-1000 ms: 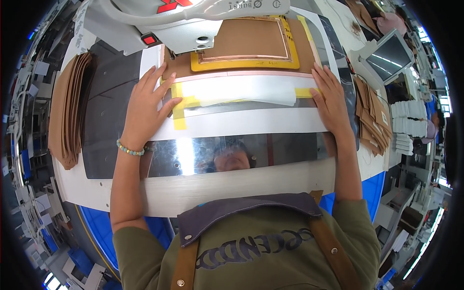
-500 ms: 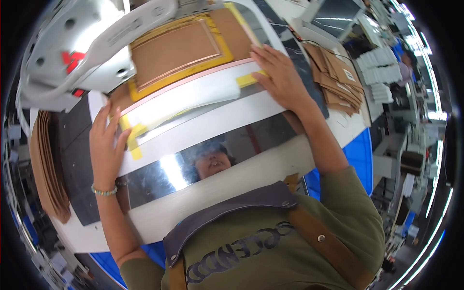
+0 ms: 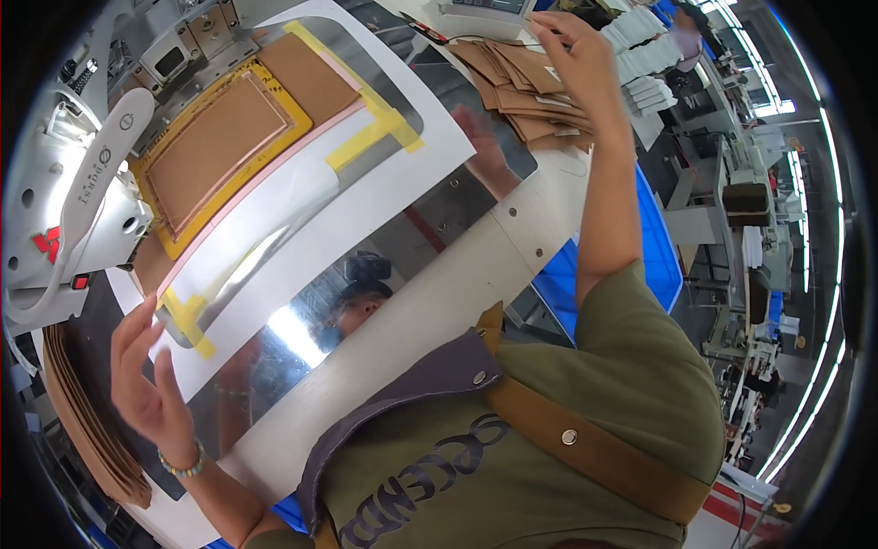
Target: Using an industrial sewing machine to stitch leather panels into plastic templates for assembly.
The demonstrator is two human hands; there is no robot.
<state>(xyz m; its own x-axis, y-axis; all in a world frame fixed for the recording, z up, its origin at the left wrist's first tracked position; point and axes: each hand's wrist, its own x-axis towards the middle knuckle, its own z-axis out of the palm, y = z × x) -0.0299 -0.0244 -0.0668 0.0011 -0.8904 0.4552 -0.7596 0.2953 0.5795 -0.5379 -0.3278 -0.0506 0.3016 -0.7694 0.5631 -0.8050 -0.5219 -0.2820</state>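
A flat brown sheet (image 3: 334, 87) lies on the white board (image 3: 366, 209), against a pink-edged strip with yellow tape (image 3: 343, 157) at its corners. On the sheet rests a yellow rectangular frame (image 3: 297, 119) around a brown panel. My left hand (image 3: 151, 384) hovers at the board's near left, fingers apart, fingertips beside the sheet's lower left corner; whether they touch it I cannot tell. My right hand (image 3: 585, 69) is raised on the right over a pile of flat brown pieces (image 3: 549, 123). Its fingers are partly bent and apart, with nothing visible in them.
A white machine with a curved handle (image 3: 96, 169) stands on the left, beside the board. Further brown pieces (image 3: 87, 412) are stacked at the left edge. A mirror-like plate (image 3: 274, 361) lies along the near side. Blue bins (image 3: 654, 247) are below at right.
My right hand has left the board's right corner and moved right, above the brown pile. My left hand has drawn slightly off the near left corner. The view has turned, showing more of the frame.
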